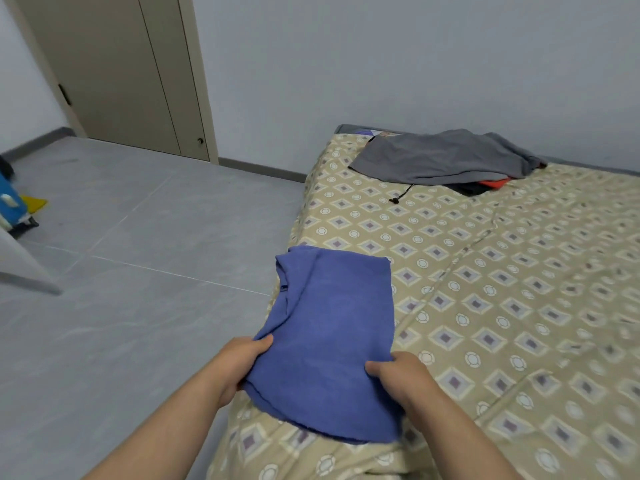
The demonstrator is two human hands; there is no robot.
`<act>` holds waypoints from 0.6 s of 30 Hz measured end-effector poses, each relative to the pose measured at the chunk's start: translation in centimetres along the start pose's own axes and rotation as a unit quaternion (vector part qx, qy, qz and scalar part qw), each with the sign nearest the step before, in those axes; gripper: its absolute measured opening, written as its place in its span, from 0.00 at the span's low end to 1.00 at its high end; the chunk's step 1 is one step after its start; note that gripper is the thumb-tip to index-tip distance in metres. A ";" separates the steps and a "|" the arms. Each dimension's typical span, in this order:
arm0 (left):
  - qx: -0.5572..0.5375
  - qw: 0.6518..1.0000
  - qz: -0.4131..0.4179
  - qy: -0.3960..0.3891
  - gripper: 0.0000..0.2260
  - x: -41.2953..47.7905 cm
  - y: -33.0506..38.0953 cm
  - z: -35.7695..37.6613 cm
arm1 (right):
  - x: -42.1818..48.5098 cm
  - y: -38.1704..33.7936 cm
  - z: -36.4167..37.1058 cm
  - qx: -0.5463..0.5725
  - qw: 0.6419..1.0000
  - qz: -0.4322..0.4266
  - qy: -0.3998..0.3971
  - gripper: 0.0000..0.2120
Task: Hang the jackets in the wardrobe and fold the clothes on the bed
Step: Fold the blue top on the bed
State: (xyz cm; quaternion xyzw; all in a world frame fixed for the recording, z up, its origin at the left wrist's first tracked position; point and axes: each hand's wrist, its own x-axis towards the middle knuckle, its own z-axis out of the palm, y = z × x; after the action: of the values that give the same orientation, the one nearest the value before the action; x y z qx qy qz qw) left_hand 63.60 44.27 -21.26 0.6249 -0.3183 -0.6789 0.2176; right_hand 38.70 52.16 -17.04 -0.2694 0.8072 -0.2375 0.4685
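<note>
A folded blue garment (332,327) lies at the near left edge of the bed (519,271), which has a beige patterned cover. My left hand (239,365) grips the garment's near left corner, thumb on top. My right hand (401,375) grips its near right side, fingers curled over the cloth. At the far end of the bed lies a grey garment (440,157) on top of a small pile that shows dark and orange cloth (491,184). A black drawstring (401,195) trails from the pile.
Grey tiled floor (121,271) spreads left of the bed. A beige cupboard with shut doors (131,74) stands against the far wall. Blue and yellow objects (17,206) sit at the far left, beside a white panel edge (24,268).
</note>
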 end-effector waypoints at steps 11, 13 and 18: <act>-0.205 0.978 -0.035 -0.022 0.09 -6.8 -1.9 3.3 | -3.5 2.0 -3.8 0.246 0.967 0.067 0.009 0.07; -0.192 0.980 -0.039 -0.022 0.08 -8.2 -2.4 3.8 | -4.3 2.7 -4.7 0.162 0.985 0.048 0.037 0.05; 0.032 0.998 -0.004 0.052 0.05 -8.5 -4.1 3.6 | -4.8 3.4 -4.7 -0.229 0.973 0.015 0.004 0.07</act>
State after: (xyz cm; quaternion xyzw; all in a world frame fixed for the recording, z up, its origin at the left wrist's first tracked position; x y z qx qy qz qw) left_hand 61.53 53.64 -18.08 0.6672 -0.3260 -0.6357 0.2111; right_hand 35.82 58.48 -14.10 -0.3564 0.8460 -0.0399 0.3946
